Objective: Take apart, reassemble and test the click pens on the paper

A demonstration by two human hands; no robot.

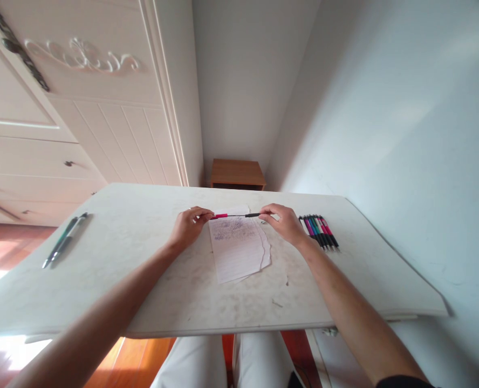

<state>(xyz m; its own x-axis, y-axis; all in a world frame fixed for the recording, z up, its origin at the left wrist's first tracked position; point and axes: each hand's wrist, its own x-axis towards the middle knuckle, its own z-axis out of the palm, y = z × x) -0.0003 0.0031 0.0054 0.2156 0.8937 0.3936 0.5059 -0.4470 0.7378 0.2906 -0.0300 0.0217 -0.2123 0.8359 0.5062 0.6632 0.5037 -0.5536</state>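
Observation:
Pinched in the fingers of my left hand (191,225) is the pink barrel (220,216) of a pen. My right hand (280,221) grips the pen's black grip section (252,215). Between the two parts a thin dark refill (236,215) spans the gap, so the pen is pulled apart but in line. Directly below lie torn sheets of lined paper (239,253), with dense scribbles on their upper part. Just beyond my right wrist, several pens (320,231) in different colours with black grips lie side by side.
Two pens (66,240) lie near the left edge of the white table (154,291). A pale cabinet (102,124) rises at the left, and a wall (405,161) borders the right. A small wooden stand (238,171) stands behind the table.

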